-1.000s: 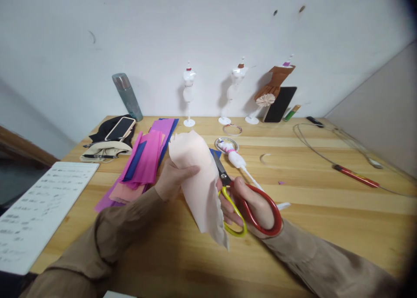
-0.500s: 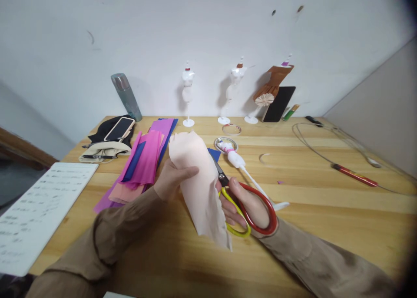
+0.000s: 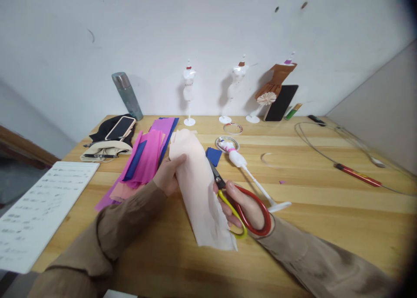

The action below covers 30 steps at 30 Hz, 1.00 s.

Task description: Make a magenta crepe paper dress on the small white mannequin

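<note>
My left hand (image 3: 168, 175) grips a pale pink sheet of crepe paper (image 3: 195, 185) by its left side, thumb on top. The sheet hangs above the table with a ragged lower right edge. In my right hand (image 3: 249, 206) is a pair of scissors (image 3: 266, 223) with one red and one yellow handle. Their dark blades point up and away along the paper's right edge; part of them is hidden, so I cannot tell whether they touch it. Just beyond lie a small blue paper piece (image 3: 214, 156) and a white mini dress form (image 3: 237, 160) on its side.
Folded pink, purple and blue crepe paper (image 3: 148, 159) lies left of my hands. Behind it are a phone (image 3: 120, 129) and a flask (image 3: 127, 96). Dress forms (image 3: 189, 91) line the wall, one wearing a brown dress (image 3: 276, 81). At right lies a red glue gun-like stick (image 3: 358, 175) with a cable.
The scissors and my right hand have shifted slightly left. My left thumb has slid toward the paper's left edge, and more of the blue piece shows.
</note>
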Available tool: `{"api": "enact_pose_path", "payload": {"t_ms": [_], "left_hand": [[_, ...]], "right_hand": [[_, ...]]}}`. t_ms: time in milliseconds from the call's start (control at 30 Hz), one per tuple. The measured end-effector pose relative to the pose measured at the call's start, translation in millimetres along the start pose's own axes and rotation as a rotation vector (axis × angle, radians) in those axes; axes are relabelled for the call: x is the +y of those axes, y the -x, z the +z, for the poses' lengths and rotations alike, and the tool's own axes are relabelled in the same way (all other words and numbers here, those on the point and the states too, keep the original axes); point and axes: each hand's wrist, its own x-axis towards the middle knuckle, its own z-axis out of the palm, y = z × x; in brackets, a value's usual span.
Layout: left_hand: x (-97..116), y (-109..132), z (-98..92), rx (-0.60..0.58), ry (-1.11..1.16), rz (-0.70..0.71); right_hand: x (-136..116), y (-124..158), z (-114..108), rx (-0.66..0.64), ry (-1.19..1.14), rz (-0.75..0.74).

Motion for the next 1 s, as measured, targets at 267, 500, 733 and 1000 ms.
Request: {"api": "enact_pose_path", "payload": {"t_ms": [267,500,733,1000], "left_hand": [[7.1,0.0,1.4,0.004,0.001,0.015],[5.4,0.7,-0.9,-0.078,0.005,0.043],[3.8,4.3,6.9,0.017,0.017,0.039],[5.3,6.2,9.7,0.033,0.021,0.014]], "right_hand": [[0.3,0.1,1.9,-0.098,-0.099,-0.06],[1.3,1.9,1.3,-0.105,-0.092,-0.092],[-2.9,2.4,6.9,-0.092,-0.098,-0.109],[-7.5,6.1,11.8,-0.053,-0.089,-0.089]]}}
